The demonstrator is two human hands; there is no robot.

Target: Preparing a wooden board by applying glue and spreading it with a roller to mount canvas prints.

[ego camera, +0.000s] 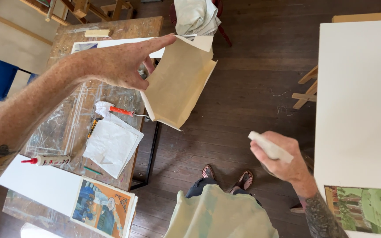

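My left hand [120, 64] is raised over the edge of a worn wooden worktable [124, 27] and pinches the upper edge of a folded tan paper sheet [179, 81], which hangs in the air beside the table. Lower right, my right hand [278, 156] is closed on a small pale, flat stick-like tool [270, 147] above the dark plank floor. It hovers just left of a large white board [358, 97]. The two hands are well apart.
On the table lie a red-handled roller [121, 111], a stack of white paper [111, 143], a glue tube with a red nozzle [45, 160] and a blue-and-orange print [100, 207]. A green print [362, 209] lies on the white board. My sandalled feet [225, 176] stand on the floor.
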